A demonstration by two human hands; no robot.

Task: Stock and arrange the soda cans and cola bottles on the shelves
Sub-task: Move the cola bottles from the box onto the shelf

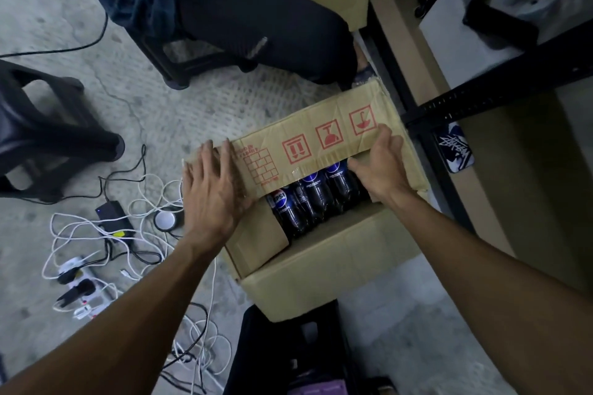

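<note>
Grey concrete floor [64, 3], tangled cables [106, 234], black stool [41, 125], dim light

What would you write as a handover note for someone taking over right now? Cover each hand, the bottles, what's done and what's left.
Left hand: flat on the carton flap, fingers straight.
Right hand: pinches that flap's edge, thumb underneath.
Cola bottles: packed in the carton on the floor, beside the shelf frame.
Done: carton partly open.
Left: take bottles out, stock shelves; no cans in view.

Cola bottles [316, 199] half (caps) under flap [308, 144]
</note>
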